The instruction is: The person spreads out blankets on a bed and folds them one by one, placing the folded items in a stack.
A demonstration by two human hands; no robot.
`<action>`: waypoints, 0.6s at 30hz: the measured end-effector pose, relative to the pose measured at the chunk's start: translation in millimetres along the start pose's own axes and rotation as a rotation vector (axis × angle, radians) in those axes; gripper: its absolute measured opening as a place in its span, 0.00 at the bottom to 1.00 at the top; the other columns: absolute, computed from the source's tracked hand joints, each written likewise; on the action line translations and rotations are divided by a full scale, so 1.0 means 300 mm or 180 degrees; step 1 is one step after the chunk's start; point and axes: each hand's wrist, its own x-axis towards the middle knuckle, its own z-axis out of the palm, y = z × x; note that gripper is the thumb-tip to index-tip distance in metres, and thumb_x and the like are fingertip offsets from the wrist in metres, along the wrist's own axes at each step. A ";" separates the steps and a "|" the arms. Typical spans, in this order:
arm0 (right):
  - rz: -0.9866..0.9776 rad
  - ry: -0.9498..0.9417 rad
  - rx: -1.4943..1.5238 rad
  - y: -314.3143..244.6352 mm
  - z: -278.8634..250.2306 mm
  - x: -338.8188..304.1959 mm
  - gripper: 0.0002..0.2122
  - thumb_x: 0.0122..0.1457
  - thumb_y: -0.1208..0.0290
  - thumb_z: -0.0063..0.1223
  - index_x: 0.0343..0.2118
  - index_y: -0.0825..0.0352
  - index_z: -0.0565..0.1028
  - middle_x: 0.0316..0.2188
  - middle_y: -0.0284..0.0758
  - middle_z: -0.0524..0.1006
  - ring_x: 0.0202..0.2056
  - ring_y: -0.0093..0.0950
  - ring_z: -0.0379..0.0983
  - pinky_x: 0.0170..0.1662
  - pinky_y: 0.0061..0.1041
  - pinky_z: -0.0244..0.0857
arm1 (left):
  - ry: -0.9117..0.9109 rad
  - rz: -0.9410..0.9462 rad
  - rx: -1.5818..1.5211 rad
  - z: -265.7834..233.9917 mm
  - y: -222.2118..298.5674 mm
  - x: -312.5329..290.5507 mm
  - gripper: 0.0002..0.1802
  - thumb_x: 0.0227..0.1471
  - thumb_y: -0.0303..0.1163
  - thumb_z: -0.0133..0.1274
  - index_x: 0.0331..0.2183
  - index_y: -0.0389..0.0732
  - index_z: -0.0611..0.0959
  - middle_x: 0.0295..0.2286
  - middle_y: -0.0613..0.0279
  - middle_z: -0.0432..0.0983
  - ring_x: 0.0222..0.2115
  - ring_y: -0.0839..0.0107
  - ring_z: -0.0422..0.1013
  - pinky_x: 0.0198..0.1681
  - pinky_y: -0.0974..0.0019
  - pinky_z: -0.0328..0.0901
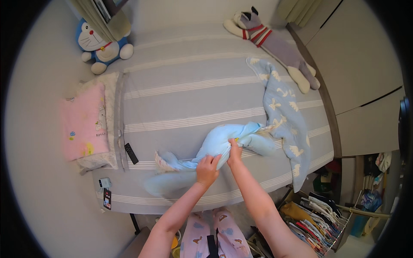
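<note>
Over the near side of the bed, both my hands grip a light blue piece of fabric (pixel 217 139), bunched and puffed up in the middle. Its loose ends spread to the left and right, and pale printed patches show at both. I cannot tell exactly what kind of item it is. My left hand (pixel 208 170) is closed on its lower left part. Higher and to the right, my right hand (pixel 235 152) pinches the cloth near a small yellow spot. A blue blanket with white animal shapes (pixel 282 112) lies crumpled just right of the fabric.
A grey striped sheet (pixel 185 99) covers the bed. Left are a pink pillow (pixel 86 122), a black remote control (pixel 131 153) and a phone (pixel 107 198). Plush toys, one blue (pixel 109 50) and one grey (pixel 275 45), lie at the back. Hanging clothes (pixel 314 219) are at lower right.
</note>
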 end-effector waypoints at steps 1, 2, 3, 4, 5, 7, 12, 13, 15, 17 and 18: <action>0.0138 -0.0102 0.0099 -0.051 0.003 -0.030 0.17 0.39 0.73 0.47 0.36 0.70 0.65 0.30 0.35 0.68 0.33 0.29 0.65 0.37 0.27 0.59 | 0.0044 0.0019 0.0005 -0.063 0.040 0.012 0.18 0.32 0.28 0.51 0.34 0.48 0.75 0.21 0.64 0.63 0.21 0.65 0.63 0.23 0.64 0.61; 0.0106 -0.0138 0.0102 -0.101 -0.013 -0.065 0.17 0.39 0.73 0.47 0.36 0.70 0.65 0.30 0.35 0.68 0.33 0.29 0.65 0.37 0.27 0.59 | -0.0138 0.0108 -0.0400 -0.130 0.079 0.023 0.16 0.34 0.28 0.50 0.32 0.47 0.75 0.23 0.63 0.65 0.23 0.64 0.64 0.24 0.64 0.61; 0.0241 -0.0468 -0.0025 -0.151 -0.031 -0.103 0.17 0.39 0.72 0.46 0.35 0.70 0.66 0.29 0.35 0.69 0.31 0.29 0.66 0.36 0.27 0.60 | -0.0315 0.0218 -0.0785 -0.198 0.108 0.033 0.13 0.36 0.29 0.50 0.31 0.46 0.76 0.24 0.63 0.66 0.26 0.63 0.65 0.26 0.64 0.61; 0.0347 -0.0827 -0.0150 -0.205 -0.022 -0.145 0.16 0.39 0.71 0.45 0.34 0.69 0.66 0.27 0.35 0.69 0.30 0.29 0.67 0.35 0.27 0.61 | -0.0233 0.0273 -0.0744 -0.258 0.120 0.052 0.13 0.36 0.29 0.50 0.31 0.46 0.76 0.24 0.63 0.66 0.26 0.63 0.65 0.26 0.64 0.61; 0.0536 -0.1086 0.0020 -0.245 -0.018 -0.207 0.15 0.38 0.71 0.43 0.33 0.69 0.67 0.26 0.36 0.70 0.28 0.29 0.68 0.34 0.27 0.63 | 0.0144 0.0161 -0.0521 -0.327 0.126 0.068 0.14 0.38 0.31 0.50 0.33 0.45 0.74 0.27 0.60 0.66 0.28 0.61 0.65 0.28 0.64 0.61; 0.0501 -0.1560 -0.0064 -0.273 -0.029 -0.340 0.17 0.38 0.70 0.43 0.35 0.70 0.67 0.28 0.36 0.71 0.29 0.30 0.69 0.35 0.27 0.64 | 0.0593 0.0054 -0.0263 -0.446 0.114 0.081 0.15 0.39 0.34 0.51 0.35 0.44 0.73 0.30 0.58 0.66 0.30 0.60 0.65 0.30 0.64 0.62; 0.0442 -0.2372 -0.0817 -0.251 -0.123 -0.587 0.19 0.39 0.72 0.44 0.39 0.71 0.66 0.32 0.37 0.71 0.32 0.30 0.70 0.37 0.26 0.65 | -0.0197 -0.2064 -0.2956 -0.736 0.199 0.155 0.46 0.31 0.40 0.58 0.50 0.36 0.53 0.43 0.48 0.59 0.40 0.60 0.62 0.41 0.63 0.59; 0.0442 -0.2576 -0.0998 -0.248 -0.120 -0.673 0.19 0.39 0.74 0.45 0.39 0.71 0.66 0.32 0.37 0.71 0.32 0.29 0.69 0.36 0.26 0.64 | -0.0135 -0.2083 -0.2943 -0.762 0.178 0.136 0.46 0.31 0.40 0.58 0.50 0.36 0.53 0.43 0.48 0.59 0.40 0.60 0.62 0.41 0.63 0.59; 0.0492 -0.2804 -0.1192 -0.234 -0.134 -0.776 0.20 0.39 0.75 0.46 0.39 0.71 0.66 0.32 0.37 0.71 0.31 0.28 0.69 0.36 0.26 0.64 | -0.0127 -0.1508 -0.2115 -0.761 0.106 0.077 0.53 0.28 0.38 0.60 0.51 0.34 0.47 0.45 0.47 0.57 0.43 0.61 0.60 0.45 0.63 0.56; 0.0398 -0.3505 -0.2047 -0.253 -0.153 -0.815 0.23 0.43 0.70 0.50 0.45 0.68 0.62 0.39 0.36 0.68 0.36 0.27 0.67 0.40 0.25 0.61 | -0.0102 -0.1465 -0.2244 -0.795 0.070 0.004 0.51 0.28 0.37 0.59 0.51 0.35 0.48 0.46 0.47 0.57 0.43 0.60 0.60 0.45 0.64 0.57; 0.0437 -0.3544 -0.2024 -0.255 -0.138 -0.852 0.23 0.43 0.70 0.50 0.45 0.68 0.62 0.39 0.36 0.68 0.36 0.27 0.67 0.40 0.25 0.61 | -0.0081 -0.1368 -0.2389 -0.818 0.047 -0.029 0.50 0.28 0.36 0.58 0.51 0.35 0.50 0.46 0.47 0.57 0.43 0.59 0.61 0.45 0.64 0.57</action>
